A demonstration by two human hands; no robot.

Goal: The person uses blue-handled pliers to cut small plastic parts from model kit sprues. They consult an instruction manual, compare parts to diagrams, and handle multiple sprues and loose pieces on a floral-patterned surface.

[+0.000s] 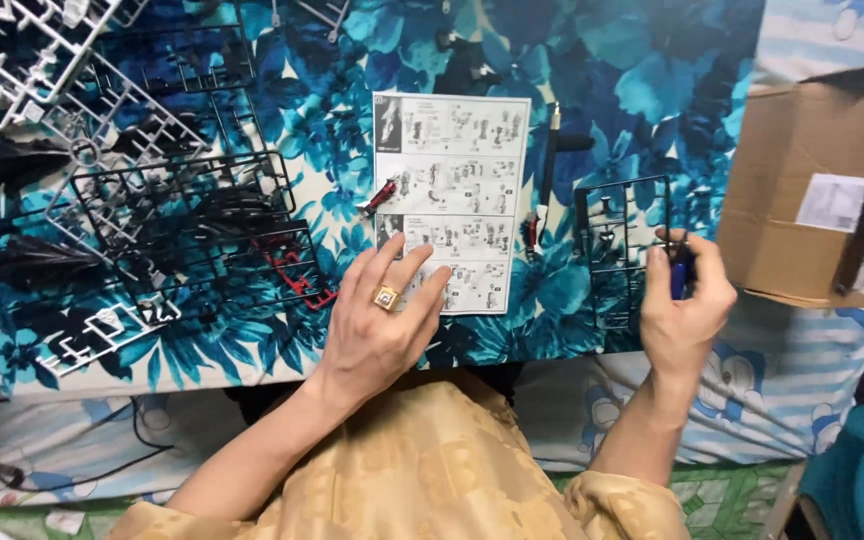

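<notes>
Your left hand (pixel 380 325) lies flat w/ fingers spread, fingertips pressing the bottom edge of the instruction sheet (pixel 452 200); it grips nothing. Your right hand (pixel 690 300) is curled shut on a blue-handled tool (pixel 679 272), prob. a cutter, held just beside the small black parts frame (pixel 620 235) at the right of the sheet.

Risks from here, as I judge them:
- Tool tip is hidden behind your fingers, so I can't tell where it points. If it's near the frame, a blind snip could nick a part instead of its stub.
- The frame isn't pinned by either hand; pushing on it w/ the tool may slide it over the floral cloth (pixel 572 60).
- A small red part (pixel 380 195) sits loose at the sheet's left edge. Drag the sheet w/ your left hand and it could roll off into the busy pattern, hard to find again.
- Dark pen-like tool (pixel 549 170) lies just right of the sheet, near your right forearm's path; easy to knock.
- Black and white frames (pixel 152 220) are piled at left, overlapping; they could snag if pulled.
- Cardboard box (pixel 802 190) at far right crowds your elbow room.
</notes>
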